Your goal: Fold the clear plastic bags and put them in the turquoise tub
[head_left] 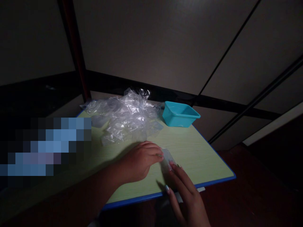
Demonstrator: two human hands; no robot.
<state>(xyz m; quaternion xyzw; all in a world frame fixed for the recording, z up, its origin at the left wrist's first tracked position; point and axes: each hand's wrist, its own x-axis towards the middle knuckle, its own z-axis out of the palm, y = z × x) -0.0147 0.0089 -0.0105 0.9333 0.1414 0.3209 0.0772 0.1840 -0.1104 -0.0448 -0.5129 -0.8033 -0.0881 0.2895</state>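
A small flat strip of clear plastic, perhaps a folded plastic bag (pixel 167 155), lies on the table between my hands. My left hand (pixel 143 160) is closed, its fingers pressed together at the left edge of the strip; the fingertips are partly hidden. My right hand (pixel 188 192) has its fingers stretched out and the thumb apart, with fingertips touching the strip's near right end. Just beyond my left hand spreads a loose heap of crumpled clear plastic bags (pixel 130 113).
A turquoise plastic basket (pixel 181 121) stands at the table's back right. The pale green table (pixel 201 157) has a blue edge. Dark panelled walls (pixel 146 44) rise behind it. A blurred-out patch (pixel 54 142) covers the left side.
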